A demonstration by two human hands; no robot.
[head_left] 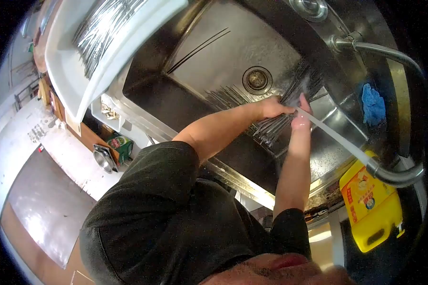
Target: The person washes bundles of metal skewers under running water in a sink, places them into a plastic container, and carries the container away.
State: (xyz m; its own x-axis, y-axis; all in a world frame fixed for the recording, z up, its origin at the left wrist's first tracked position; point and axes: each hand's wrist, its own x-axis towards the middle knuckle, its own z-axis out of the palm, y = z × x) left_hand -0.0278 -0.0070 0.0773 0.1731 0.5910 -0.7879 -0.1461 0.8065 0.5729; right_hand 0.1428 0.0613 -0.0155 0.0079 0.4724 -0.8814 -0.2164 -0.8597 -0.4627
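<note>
Both hands are in a metal sink (233, 33), at a bundle of thin dark metal skewers (269, 133). My left hand (273, 108) is closed around the bundle. Facing it, my right hand (301, 118) is wet and cupped against the same bundle, with one digit stretched upward; some of its fingers are hidden. Skewer ends fan out above and below the hands. A white stream of water (335, 135) runs from the metal tap (399, 176) onto the hands. More skewers (226, 96) lie to the left, near the drain (257, 80).
Two loose skewers (197, 50) lie at the sink's far left. A white tub (64, 66) of shiny skewers (102, 33) stands beyond the left rim. On the right are a blue cloth (373, 105) and a yellow jug (371, 209). A metal bowl (103, 158) sits lower left.
</note>
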